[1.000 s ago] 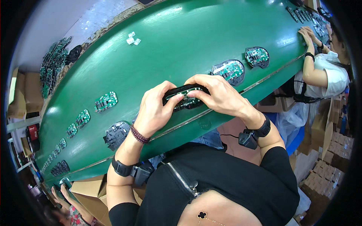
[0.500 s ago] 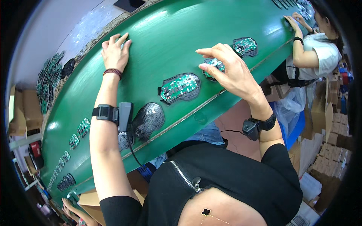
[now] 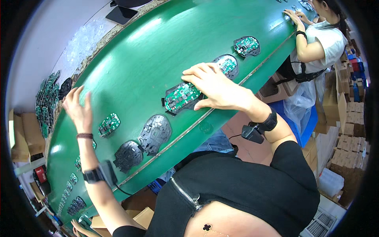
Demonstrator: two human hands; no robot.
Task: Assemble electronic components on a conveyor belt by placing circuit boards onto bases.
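Observation:
My right hand [image 3: 217,87] spans the right end of a dark computer-mouse base with a green circuit board [image 3: 181,96], fingers at its far edge and thumb at its near edge. Part of the base is hidden beneath that hand. My left hand [image 3: 79,110], slightly blurred, is raised at the left of the green work surface [image 3: 158,55]. Its fingers are apart and nothing is in them. Nearest to it on the surface lies a loose circuit board [image 3: 109,125]. Two dark mouse shells without green boards, one larger [image 3: 156,134] and one rounder [image 3: 129,155], lie near the front edge.
Beyond my right hand lie two more bases with boards, one close [image 3: 229,65] and one farther [image 3: 247,46]. A heap of circuit boards [image 3: 47,102] is at the left. A phone [image 3: 121,15] rests at the far edge. A co-worker [image 3: 321,47] works at the right.
My left hand has lifted away leftward and nearer, toward the heap's side. My right hand has moved left from the neighbouring base onto the base with the circuit board. The view has shifted slightly.

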